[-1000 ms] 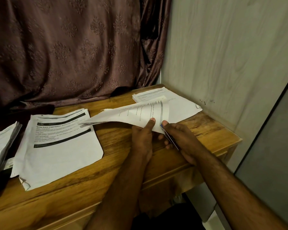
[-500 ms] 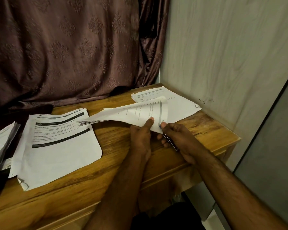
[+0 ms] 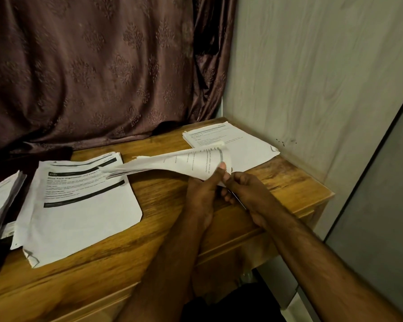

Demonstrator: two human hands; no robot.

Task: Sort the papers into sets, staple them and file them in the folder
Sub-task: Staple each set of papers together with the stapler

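Observation:
My left hand (image 3: 204,190) grips a set of printed papers (image 3: 172,165) by its near corner and holds it above the wooden table (image 3: 107,273). The sheets fan out to the left and the gripped corner curls upward. My right hand (image 3: 250,194) meets that same corner and holds a thin dark tool (image 3: 237,198) that looks like a small stapler, mostly hidden by the fingers. One paper stack (image 3: 79,205) lies at the table's left. Another stack (image 3: 233,142) lies in the far right corner. No folder is in view.
A third pile of papers (image 3: 0,205) hangs off the left edge of the view. A dark brown curtain (image 3: 91,66) drapes onto the table's back edge. A pale wall (image 3: 312,89) bounds the table on the right, and the table's right end (image 3: 328,194) drops off beside it.
The gripped corner of the set has curled up a little more and my right hand has settled slightly lower against it. The stacks on the table lie as before.

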